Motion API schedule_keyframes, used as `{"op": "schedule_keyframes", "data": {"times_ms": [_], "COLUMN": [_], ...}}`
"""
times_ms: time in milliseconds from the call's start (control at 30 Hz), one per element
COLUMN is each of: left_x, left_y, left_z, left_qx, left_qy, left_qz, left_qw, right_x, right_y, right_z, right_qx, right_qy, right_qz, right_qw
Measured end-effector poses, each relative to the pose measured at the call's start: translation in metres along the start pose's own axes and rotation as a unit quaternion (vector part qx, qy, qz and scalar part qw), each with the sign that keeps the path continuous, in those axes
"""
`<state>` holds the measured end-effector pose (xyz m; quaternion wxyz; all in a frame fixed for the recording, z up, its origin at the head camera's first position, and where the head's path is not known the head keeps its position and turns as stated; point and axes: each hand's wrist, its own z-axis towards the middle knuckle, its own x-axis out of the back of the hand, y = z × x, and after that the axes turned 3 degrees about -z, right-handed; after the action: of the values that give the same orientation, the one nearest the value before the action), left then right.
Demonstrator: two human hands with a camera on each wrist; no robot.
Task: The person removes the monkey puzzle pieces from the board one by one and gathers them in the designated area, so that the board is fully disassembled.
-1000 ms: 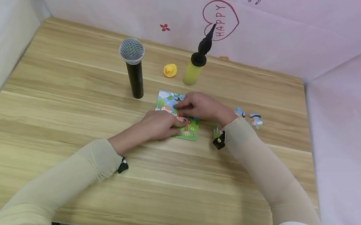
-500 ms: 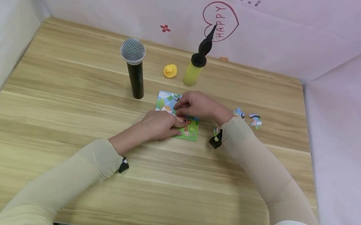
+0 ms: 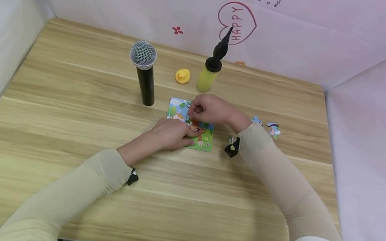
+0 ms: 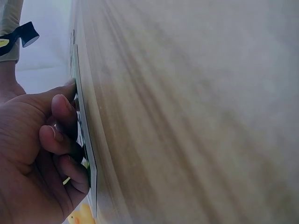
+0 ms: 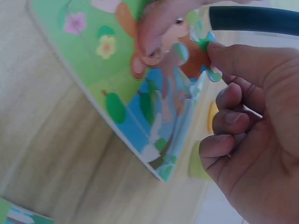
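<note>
1. Puzzle board, nearly square with no clear long axis, lies flat on the wooden table, beneath both hands.
2. The right hand pinches a puzzle piece over the board's far part; whether piece and board touch, I cannot tell.
3. The left hand, fingers bent, rests on the near left part.
4. Loose pieces lie rightward, nearer the right hand.
5. The board looks thin, printed and card-like; the piece has rounded tabs.
</note>
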<state>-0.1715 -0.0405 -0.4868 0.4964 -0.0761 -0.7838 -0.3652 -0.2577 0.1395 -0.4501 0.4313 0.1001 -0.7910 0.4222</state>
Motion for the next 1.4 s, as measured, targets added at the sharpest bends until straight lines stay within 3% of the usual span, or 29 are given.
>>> {"op": "schedule_keyframes", "data": {"times_ms": [300, 433, 533, 667, 767, 1033, 1400], "left_x": [-0.001, 0.000, 0.000, 0.001, 0.002, 0.003, 0.001], "left_y": [-0.001, 0.001, 0.001, 0.000, 0.000, 0.000, 0.002], "left_z": [0.002, 0.002, 0.002, 0.001, -0.001, -0.002, -0.002], "left_qx": [-0.004, 0.004, 0.005, 0.007, 0.007, 0.004, 0.008], "left_qy": [0.006, -0.002, -0.006, -0.011, -0.010, -0.010, -0.014], "left_qz": [0.003, -0.002, 0.000, -0.001, -0.002, -0.001, -0.006], "left_qw": [1.0000, 1.0000, 1.0000, 0.9999, 0.9999, 0.9999, 0.9999], "right_x": [0.026, 0.045, 0.058, 0.067, 0.066, 0.044, 0.037], "right_y": [-0.010, -0.006, 0.003, 0.022, 0.040, 0.074, 0.078], "right_z": [-0.023, -0.047, -0.069, -0.099, -0.118, -0.142, -0.145], "right_qx": [0.019, 0.007, -0.023, -0.105, -0.154, -0.175, -0.147], "right_qy": [0.013, -0.020, -0.069, -0.142, -0.168, -0.156, -0.126], "right_qz": [-0.039, -0.079, -0.103, -0.083, -0.055, -0.023, -0.035], "right_qw": [0.9990, 0.9966, 0.9920, 0.9808, 0.9720, 0.9718, 0.9804]}}
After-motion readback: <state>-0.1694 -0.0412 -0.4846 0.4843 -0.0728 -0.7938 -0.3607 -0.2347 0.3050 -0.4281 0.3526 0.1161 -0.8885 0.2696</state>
